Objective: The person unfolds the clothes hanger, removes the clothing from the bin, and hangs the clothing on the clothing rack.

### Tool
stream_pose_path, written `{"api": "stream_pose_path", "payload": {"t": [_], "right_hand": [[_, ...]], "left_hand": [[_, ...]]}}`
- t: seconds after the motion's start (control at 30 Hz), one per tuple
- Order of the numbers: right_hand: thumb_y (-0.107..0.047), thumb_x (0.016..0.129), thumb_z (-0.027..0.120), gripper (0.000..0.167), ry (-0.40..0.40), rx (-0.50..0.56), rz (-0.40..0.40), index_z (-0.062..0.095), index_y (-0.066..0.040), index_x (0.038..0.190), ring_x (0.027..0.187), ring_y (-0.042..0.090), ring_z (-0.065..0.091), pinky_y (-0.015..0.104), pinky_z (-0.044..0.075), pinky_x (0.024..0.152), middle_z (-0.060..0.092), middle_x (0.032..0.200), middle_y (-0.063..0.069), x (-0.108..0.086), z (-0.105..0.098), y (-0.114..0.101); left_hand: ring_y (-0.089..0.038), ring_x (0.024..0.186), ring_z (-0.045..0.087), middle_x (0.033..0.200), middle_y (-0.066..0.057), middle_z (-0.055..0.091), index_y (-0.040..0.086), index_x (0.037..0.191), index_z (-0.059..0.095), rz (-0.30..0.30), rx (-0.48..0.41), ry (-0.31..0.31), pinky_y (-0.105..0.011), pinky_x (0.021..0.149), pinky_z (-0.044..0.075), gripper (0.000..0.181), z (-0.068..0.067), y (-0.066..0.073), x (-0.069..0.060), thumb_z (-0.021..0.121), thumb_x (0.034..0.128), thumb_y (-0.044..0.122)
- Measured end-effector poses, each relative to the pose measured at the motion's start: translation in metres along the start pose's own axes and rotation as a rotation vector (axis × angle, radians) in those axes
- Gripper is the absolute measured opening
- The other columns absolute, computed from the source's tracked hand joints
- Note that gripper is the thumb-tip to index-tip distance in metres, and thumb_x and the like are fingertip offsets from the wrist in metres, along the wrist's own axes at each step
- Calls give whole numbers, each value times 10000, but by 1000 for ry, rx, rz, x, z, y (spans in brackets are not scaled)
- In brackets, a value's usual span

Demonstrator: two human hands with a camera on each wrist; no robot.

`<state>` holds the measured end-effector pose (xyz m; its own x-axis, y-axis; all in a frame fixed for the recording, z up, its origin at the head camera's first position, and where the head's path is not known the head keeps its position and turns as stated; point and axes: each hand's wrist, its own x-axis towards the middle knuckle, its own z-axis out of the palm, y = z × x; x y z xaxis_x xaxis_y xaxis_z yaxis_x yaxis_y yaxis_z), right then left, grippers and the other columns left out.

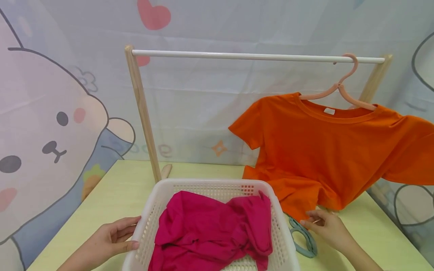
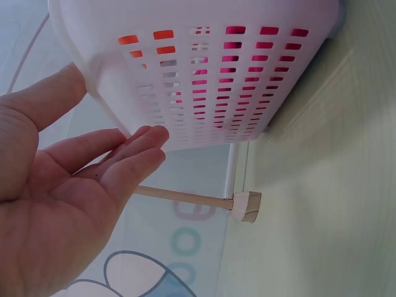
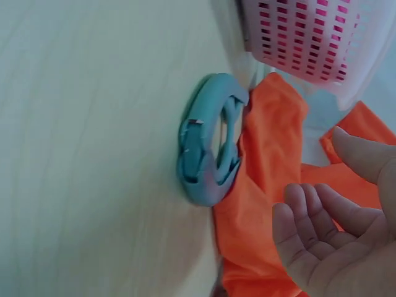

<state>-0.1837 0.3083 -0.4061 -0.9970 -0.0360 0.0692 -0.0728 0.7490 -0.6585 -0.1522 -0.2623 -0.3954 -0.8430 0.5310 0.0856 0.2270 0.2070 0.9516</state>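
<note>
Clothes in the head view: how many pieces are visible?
2: the orange T-shirt on the peach hanger, and the magenta garment bunched in the white basket. Others could be hidden in or under that bunch.

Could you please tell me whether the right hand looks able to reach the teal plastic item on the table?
Probably yes: the right hand is near the teal plastic item, and the orange shirt beside it leaves most of it uncovered.
</note>
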Motion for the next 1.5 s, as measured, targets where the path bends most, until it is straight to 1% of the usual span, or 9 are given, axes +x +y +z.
{"api": "stream_pose_path", "payload": {"t": [0.2,0.33,0.57,0.63,0.8,0.9,1.1,1.23,1.5], "right_hand": [[-293,846,744,525,-63,2,93,611,115,1148,809,178,622,231,525,642,645,886,37,2,2,9],[-312,826,762,518,-94,-10,109,626,100,1110,833,191,618,263,529,658,634,875,23,5,5,17],[-387,760,809,580,-136,-48,163,639,74,1068,825,178,566,290,497,679,622,865,13,8,12,29],[-390,748,818,582,-141,-46,171,637,74,1050,811,175,545,285,487,672,609,852,13,8,13,31],[-336,732,839,500,-134,-68,167,642,49,982,778,166,509,274,446,652,564,801,8,8,15,30],[-281,736,840,444,-126,-82,165,642,49,958,757,163,496,275,426,646,546,769,5,7,16,28],[-148,725,805,316,-126,-87,174,661,50,925,704,157,500,280,428,630,547,719,-1,6,19,24],[-127,703,790,274,-124,-101,172,674,27,898,676,150,505,277,433,590,546,718,1,5,19,25],[-134,743,761,207,-174,6,172,667,6,864,627,145,548,288,500,516,605,704,-11,0,15,30]], "left_hand": [[102,1126,524,1343,-454,372,-252,1370,237,13,-5,-4,-205,853,529,603,0,-1,0,579,943,1],[93,1129,528,1339,-454,376,-252,1371,236,22,-4,-8,-209,854,530,599,0,-1,0,575,945,-1],[96,1139,521,1364,-455,341,-246,1385,215,-9,-18,-3,-198,875,515,627,0,-2,-2,576,950,25],[90,1141,524,1361,-455,345,-244,1385,219,-2,-18,-4,-202,875,517,623,0,-2,-2,576,950,24],[85,1130,534,1346,-443,381,-239,1382,237,8,-4,1,-212,857,529,609,0,-3,-1,578,947,15],[97,1122,531,1347,-446,377,-237,1383,240,-4,5,7,-209,855,529,613,0,-2,-1,584,946,23],[86,1127,538,1355,-425,390,-228,1388,246,-7,-6,8,-213,861,528,614,1,-2,-2,586,944,26],[70,1125,548,1351,-385,431,-228,1387,247,-4,-9,8,-227,857,534,610,1,-3,-1,586,942,16],[91,1127,532,1369,-419,377,-225,1389,250,-12,0,4,-222,860,532,614,0,-3,0,588,944,26]]}}
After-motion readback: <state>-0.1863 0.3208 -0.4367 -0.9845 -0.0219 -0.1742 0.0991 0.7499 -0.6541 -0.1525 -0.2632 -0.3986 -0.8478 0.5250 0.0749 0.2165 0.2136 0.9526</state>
